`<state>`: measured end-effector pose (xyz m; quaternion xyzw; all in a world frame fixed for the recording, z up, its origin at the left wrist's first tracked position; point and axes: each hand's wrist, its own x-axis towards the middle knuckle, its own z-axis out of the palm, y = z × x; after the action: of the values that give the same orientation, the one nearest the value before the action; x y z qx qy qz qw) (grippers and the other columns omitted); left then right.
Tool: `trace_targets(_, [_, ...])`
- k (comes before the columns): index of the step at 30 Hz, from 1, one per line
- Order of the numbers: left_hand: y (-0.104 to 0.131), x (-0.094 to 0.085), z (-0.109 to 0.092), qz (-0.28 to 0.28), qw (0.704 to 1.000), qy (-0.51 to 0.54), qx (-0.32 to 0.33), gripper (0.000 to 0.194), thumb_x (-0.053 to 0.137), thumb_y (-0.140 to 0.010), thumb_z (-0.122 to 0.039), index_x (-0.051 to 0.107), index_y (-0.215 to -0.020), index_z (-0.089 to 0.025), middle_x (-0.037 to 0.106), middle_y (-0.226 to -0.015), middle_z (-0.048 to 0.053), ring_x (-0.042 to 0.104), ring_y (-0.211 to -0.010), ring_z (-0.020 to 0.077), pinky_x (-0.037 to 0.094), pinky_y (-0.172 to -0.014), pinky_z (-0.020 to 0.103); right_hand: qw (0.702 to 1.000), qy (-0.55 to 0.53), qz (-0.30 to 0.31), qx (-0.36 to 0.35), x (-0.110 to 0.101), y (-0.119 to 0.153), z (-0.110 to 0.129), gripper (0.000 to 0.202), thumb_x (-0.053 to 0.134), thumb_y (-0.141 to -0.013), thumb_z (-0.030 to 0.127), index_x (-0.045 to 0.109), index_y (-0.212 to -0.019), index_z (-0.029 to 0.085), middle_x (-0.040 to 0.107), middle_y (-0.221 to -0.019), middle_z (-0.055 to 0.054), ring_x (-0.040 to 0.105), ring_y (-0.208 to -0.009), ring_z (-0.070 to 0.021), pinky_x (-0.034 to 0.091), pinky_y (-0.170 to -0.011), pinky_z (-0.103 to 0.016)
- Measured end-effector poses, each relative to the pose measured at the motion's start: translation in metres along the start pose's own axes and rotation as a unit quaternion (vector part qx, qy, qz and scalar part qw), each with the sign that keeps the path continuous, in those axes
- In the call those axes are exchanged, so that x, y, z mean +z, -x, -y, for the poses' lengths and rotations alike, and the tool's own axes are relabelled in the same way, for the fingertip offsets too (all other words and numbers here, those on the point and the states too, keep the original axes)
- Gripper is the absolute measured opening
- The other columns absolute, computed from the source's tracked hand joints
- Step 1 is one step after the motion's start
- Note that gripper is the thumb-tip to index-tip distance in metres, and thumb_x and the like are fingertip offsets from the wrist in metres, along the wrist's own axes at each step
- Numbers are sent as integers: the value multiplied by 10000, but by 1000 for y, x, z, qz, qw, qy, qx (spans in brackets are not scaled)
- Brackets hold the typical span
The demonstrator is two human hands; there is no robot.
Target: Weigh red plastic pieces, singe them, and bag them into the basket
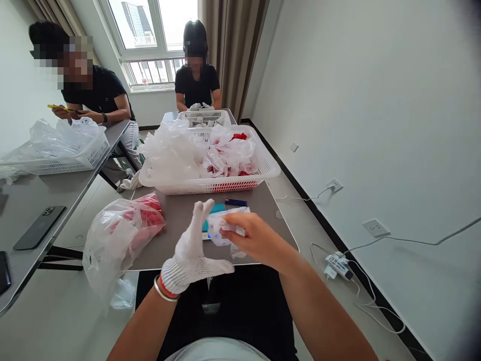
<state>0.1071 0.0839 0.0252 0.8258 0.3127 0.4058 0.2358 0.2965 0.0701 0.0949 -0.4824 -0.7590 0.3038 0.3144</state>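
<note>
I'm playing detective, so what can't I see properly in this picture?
Head view:
- Teal thing: partly hidden by the crumpled plastic in the right hand and by the gloved left hand.
- Dark device: cut off by the left edge.
- Red bundle: its full shape is veiled by a plastic bag.
- Pieces in the far basket: too small to name.

The crumpled, translucent bag (217,226) partly covers a teal item (218,207).

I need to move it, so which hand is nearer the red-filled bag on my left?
Left. The gloved left hand is right of the red-filled bag; the bare right hand is farther right, holding crumpled clear plastic.
</note>
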Motion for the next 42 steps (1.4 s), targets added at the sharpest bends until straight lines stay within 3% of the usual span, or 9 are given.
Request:
trace_targets(4, [2,29,7,13,997,-7,-79,796,626,-858,-448,268,-1509,-163,661,-1213,132,687,-1039,270,583,-872,406,997,-54,-50,12,-3,-4,11,169,561,-906,268,654,-780,207,659,-715,13,586,-663,-132,416,-613,-244])
trace_targets(7, [11,32,17,42,994,-1,-101,275,440,-968,-363,640,-1026,-184,681,-791,28,647,-681,165,552,-669,296,972,-120,-187,71,-18,-3,1,206,594,-888,376,696,-831,206,693,-724,-6,623,-662,-150,452,-604,-253])
trace_targets(13, [19,2,26,59,986,40,-151,264,392,-998,-334,605,-984,-178,633,-753,-2,565,-624,117,490,-627,237,942,-92,-273,171,-41,2,-34,310,622,-847,487,715,-841,192,713,-754,-42,647,-681,-194,513,-619,-311])
trace_targets(17, [22,-12,31,-2,986,-24,-163,257,408,-986,-310,621,-1028,-173,668,-783,22,603,-636,138,515,-636,260,946,2,-303,112,-44,13,-34,417,660,-823,442,635,-1193,252,677,-1217,-88,644,-1084,-292,542,-858,-449])
trace_targets(22, [31,-10,28,24,997,-22,-65,239,456,-958,-244,639,-1102,-191,725,-1029,82,691,-910,186,568,-811,313,983,149,-39,-100,-15,21,-7,670,810,-707,296,566,-1327,373,634,-1326,-33,507,-1306,-326,275,-1158,-588])
trace_targets(28, [26,-15,33,-39,997,44,-41,194,516,-942,-213,668,-1061,-192,733,-1021,77,700,-936,178,582,-831,311,991,67,111,-12,-3,7,-18,402,489,-850,78,715,-1097,301,764,-933,-2,703,-777,-180,536,-705,-296])
trace_targets(32, [34,-21,54,-98,983,-49,-146,208,504,-940,-247,683,-1025,-185,720,-1032,75,686,-959,197,580,-851,355,992,30,-85,86,-50,-22,-29,264,514,-874,255,737,-1015,241,709,-731,-1,605,-534,-142,457,-486,-249])
trace_targets(37, [55,-11,77,-40,947,-243,-208,343,561,-909,-297,624,-1229,-190,644,-1255,116,619,-1134,279,537,-961,462,890,171,-423,-2,-106,-104,-55,343,467,-880,247,682,-1144,218,681,-1090,-75,638,-1006,-216,528,-863,-381])
trace_targets(42, [57,0,82,11,905,-373,-204,411,540,-918,-346,613,-1291,-190,560,-1396,142,479,-1314,377,453,-1039,560,897,354,-253,81,-99,-183,-116,342,483,-897,279,668,-1134,115,597,-1236,-193,558,-1154,-306,407,-1018,-527])
